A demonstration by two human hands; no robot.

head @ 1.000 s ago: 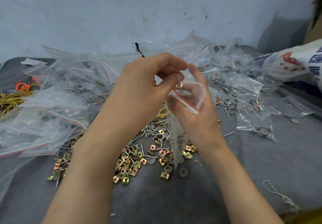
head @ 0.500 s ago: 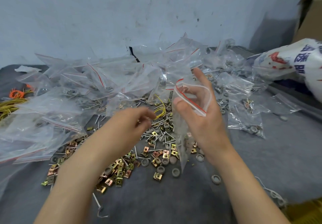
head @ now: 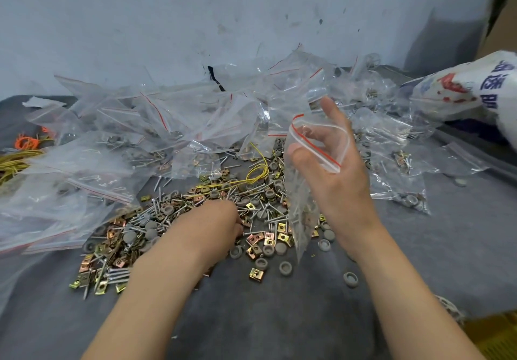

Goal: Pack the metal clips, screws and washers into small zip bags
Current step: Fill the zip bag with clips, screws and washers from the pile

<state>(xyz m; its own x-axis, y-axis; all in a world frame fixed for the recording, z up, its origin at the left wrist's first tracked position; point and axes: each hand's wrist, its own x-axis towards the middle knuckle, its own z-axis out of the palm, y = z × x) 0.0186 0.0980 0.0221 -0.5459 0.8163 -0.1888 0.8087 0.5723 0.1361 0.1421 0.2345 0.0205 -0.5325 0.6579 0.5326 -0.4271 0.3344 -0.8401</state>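
Right grip (head: pixel 335 183) holds a small zip bag (head: pixel 300 219) by its red-lined mouth, spread wide above the table (head: pixel 279 317). Left grip (head: pixel 216 224) rests down in the pile of clips, screws and washers (head: pixel 260 214) — fingertips hidden, so whether they pinch anything cannot be told.

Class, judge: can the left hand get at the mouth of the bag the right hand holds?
Probably yes: the right hand holds the zip bag with its mouth open, and nothing stands between it and the left hand.
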